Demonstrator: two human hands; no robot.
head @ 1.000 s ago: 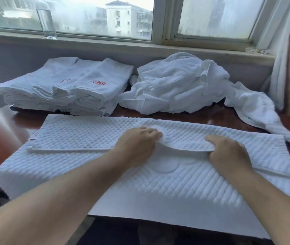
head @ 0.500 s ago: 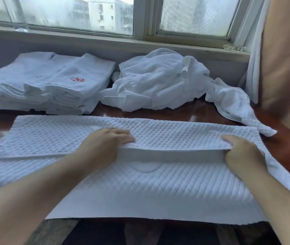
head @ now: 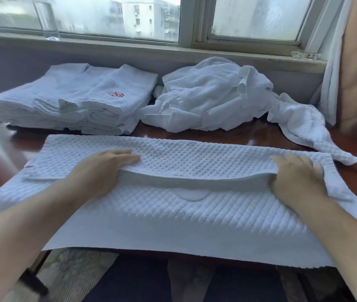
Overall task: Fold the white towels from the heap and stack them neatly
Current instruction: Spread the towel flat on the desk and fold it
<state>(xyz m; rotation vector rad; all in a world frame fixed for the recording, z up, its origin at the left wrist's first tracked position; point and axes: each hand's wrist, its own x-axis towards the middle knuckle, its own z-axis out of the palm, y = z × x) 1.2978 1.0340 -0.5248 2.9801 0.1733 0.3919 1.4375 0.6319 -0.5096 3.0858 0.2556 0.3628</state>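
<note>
towel [head: 173,214]: matt quilted cloth (waffled fold) | table [head: 238,136]: glossy dark wood

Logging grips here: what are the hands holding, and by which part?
The left hand and right hand both hold the spread towel by its folded-over flap's near edge.

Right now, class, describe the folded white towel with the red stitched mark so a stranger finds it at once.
Below the wide window, on the glossy red-brown wooden table, a stack of folded white towels sits far left. The marked towel tops its right end, nearest the crumpled white heap. Only it shows a bright red stitched mark.
</note>
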